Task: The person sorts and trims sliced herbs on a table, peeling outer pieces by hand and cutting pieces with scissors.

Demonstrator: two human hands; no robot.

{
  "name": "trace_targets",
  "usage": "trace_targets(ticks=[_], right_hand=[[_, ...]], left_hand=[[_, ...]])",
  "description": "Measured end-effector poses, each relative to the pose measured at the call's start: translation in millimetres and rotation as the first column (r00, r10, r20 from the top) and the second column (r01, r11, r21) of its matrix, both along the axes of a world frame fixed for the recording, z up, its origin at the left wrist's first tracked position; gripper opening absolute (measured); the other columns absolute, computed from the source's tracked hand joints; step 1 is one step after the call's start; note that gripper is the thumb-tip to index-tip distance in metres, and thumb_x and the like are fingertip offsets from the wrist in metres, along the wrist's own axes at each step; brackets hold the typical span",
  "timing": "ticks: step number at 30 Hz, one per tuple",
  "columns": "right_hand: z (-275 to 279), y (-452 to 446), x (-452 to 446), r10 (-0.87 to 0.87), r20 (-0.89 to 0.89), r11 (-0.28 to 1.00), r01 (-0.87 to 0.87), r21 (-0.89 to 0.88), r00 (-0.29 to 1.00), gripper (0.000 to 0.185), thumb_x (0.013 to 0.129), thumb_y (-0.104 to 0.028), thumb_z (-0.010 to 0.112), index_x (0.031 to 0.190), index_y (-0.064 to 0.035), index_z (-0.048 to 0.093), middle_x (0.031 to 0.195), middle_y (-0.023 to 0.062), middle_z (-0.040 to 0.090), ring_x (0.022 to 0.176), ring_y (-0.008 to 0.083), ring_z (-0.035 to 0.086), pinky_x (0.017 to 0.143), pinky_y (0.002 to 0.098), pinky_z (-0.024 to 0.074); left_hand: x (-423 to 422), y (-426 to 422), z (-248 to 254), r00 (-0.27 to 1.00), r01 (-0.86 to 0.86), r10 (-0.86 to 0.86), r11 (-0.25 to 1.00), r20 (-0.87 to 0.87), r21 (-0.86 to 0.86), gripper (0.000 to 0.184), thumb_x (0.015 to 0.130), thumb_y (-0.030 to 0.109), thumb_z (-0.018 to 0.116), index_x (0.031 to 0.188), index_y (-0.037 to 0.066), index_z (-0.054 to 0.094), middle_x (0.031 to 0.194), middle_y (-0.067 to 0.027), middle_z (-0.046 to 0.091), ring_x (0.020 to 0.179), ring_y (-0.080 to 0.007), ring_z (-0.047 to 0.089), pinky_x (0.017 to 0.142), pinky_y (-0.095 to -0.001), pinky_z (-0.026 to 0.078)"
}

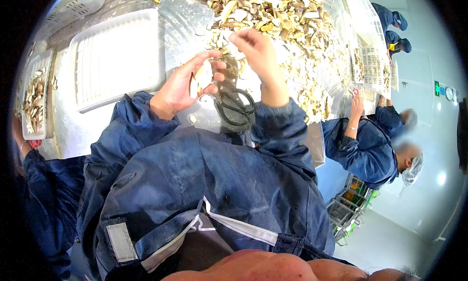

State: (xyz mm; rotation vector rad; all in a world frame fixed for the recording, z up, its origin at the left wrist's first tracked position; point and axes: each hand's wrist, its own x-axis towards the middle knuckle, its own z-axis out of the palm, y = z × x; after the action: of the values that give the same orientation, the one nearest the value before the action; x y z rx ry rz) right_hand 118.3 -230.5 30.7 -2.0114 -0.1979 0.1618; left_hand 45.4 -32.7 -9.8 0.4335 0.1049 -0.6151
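In my left hand (183,86) are pale mushroom slices (202,78), lying on the palm with the fingers curled around them. My right hand (257,52) is just to the right, over the near edge of a heap of cream and brown mushroom slices (287,23). Its thumb and fingertips are drawn together; whether a piece is between them I cannot make out. Black-handled scissors (236,109) lie on the metal table (185,30) below and between both hands, handles towards me. Their blades are partly lost among the slices.
A white ribbed tray (78,52) stands on the left, with a smaller tray of brown slices (35,101) beyond it. White perforated baskets (374,69) stand at right. Co-workers in blue are at both sides; one person's hand (357,104) is at the table's right edge.
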Motion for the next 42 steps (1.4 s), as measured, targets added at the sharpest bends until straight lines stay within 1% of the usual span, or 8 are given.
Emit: trace_targets(ticks=[4, 8, 13, 19, 28, 31, 34, 42], right_hand=[[-42.8, -8.8, 44.1, -0.140, 0.372, 0.835, 0.311, -0.454, 0.918, 0.039, 0.083, -0.029, 0.076, 0.107, 0.0015, 0.069, 0.084, 0.0110, 0.067, 0.074, 0.0228, 0.064, 0.069, 0.0343, 0.0508], [-58.0, -15.0, 44.6, -0.064, 0.380, 0.806, 0.273, -0.525, 0.923, 0.045, 0.078, -0.031, 0.077, 0.109, 0.0004, 0.069, 0.093, 0.0146, 0.068, 0.083, 0.0317, 0.065, 0.074, 0.0397, 0.0521], [-38.1, -20.6, 22.6, -0.208, -0.036, 0.958, 0.196, -0.210, 0.977, 0.031, 0.088, -0.015, 0.072, 0.113, 0.0032, 0.068, 0.086, 0.0025, 0.065, 0.077, 0.0070, 0.057, 0.067, 0.0218, 0.0454], [-11.7, -19.4, -9.5, -0.103, -0.245, 0.966, 0.156, 0.209, 0.964, 0.031, 0.094, -0.010, 0.062, 0.124, 0.0011, 0.064, 0.089, -0.0001, 0.065, 0.083, 0.0087, 0.057, 0.077, 0.0229, 0.0445], [-12.9, -28.8, -18.6, -0.032, -0.258, 0.958, 0.103, 0.268, 0.966, 0.027, 0.092, -0.016, 0.063, 0.114, -0.0019, 0.069, 0.085, 0.0047, 0.066, 0.079, 0.0135, 0.061, 0.074, 0.0270, 0.0472], [-5.2, -34.7, -19.5, -0.168, -0.088, 0.939, 0.133, -0.316, 0.982, 0.030, 0.088, -0.024, 0.067, 0.112, -0.0055, 0.070, 0.084, 0.0120, 0.067, 0.079, 0.0241, 0.065, 0.074, 0.0339, 0.0501], [-9.8, -32.3, -22.3, -0.053, 0.287, 0.810, 0.210, -0.548, 0.956, 0.029, 0.087, -0.025, 0.068, 0.110, -0.0075, 0.073, 0.084, 0.0116, 0.068, 0.076, 0.0213, 0.063, 0.070, 0.0342, 0.0505], [-49.7, -1.9, 31.9, 0.027, 0.425, 0.772, 0.250, -0.584, 0.905, 0.024, 0.081, -0.027, 0.072, 0.092, -0.0058, 0.075, 0.088, 0.0162, 0.069, 0.078, 0.0341, 0.066, 0.070, 0.0413, 0.0523]], left_hand=[[3.9, 4.6, -12.5, 0.998, 0.051, -0.051, 0.998, 0.028, -0.023, 0.031, 0.103, 0.022, 0.050, 0.128, 0.005, 0.052, 0.104, -0.0088, 0.061, 0.087, -0.0161, 0.063, 0.057, -0.0256, 0.051], [3.7, 5.6, -11.2, 1.000, 0.019, -0.019, 1.000, -0.014, -0.017, 0.028, 0.101, 0.020, 0.051, 0.125, 0.005, 0.053, 0.101, -0.0085, 0.059, 0.081, -0.0150, 0.059, 0.051, -0.0235, 0.047], [3.0, 6.0, -9.5, 0.997, 0.037, -0.040, 0.998, -0.063, -0.041, 0.026, 0.101, 0.019, 0.051, 0.122, 0.004, 0.054, 0.100, -0.0085, 0.057, 0.073, -0.0130, 0.053, 0.042, -0.0196, 0.038], [3.8, 6.5, -13.5, 0.997, 0.054, -0.058, 0.996, -0.055, -0.077, 0.023, 0.100, 0.017, 0.052, 0.118, 0.004, 0.057, 0.099, -0.0088, 0.059, 0.070, -0.0113, 0.052, 0.039, -0.0179, 0.034], [3.8, 6.3, -12.9, 0.998, 0.052, -0.053, 0.997, -0.028, -0.054, 0.017, 0.097, 0.015, 0.058, 0.112, 0.006, 0.059, 0.096, -0.0087, 0.063, 0.068, -0.0120, 0.055, 0.039, -0.0187, 0.034], [3.3, 6.6, -11.2, 0.999, 0.042, -0.043, 0.999, -0.017, -0.034, 0.016, 0.098, 0.015, 0.056, 0.111, 0.006, 0.058, 0.096, -0.0084, 0.061, 0.068, -0.0110, 0.053, 0.038, -0.0182, 0.033], [1.5, 4.2, -9.5, 0.999, 0.037, -0.037, 0.999, -0.003, -0.002, 0.017, 0.100, 0.016, 0.053, 0.111, 0.004, 0.056, 0.098, -0.0075, 0.057, 0.067, -0.0094, 0.050, 0.037, -0.0171, 0.032], [4.0, 6.4, -10.6, 1.000, 0.016, -0.016, 0.999, 0.025, 0.033, 0.013, 0.099, 0.015, 0.053, 0.109, 0.006, 0.056, 0.098, -0.0076, 0.058, 0.068, -0.0092, 0.050, 0.038, -0.0171, 0.031]])
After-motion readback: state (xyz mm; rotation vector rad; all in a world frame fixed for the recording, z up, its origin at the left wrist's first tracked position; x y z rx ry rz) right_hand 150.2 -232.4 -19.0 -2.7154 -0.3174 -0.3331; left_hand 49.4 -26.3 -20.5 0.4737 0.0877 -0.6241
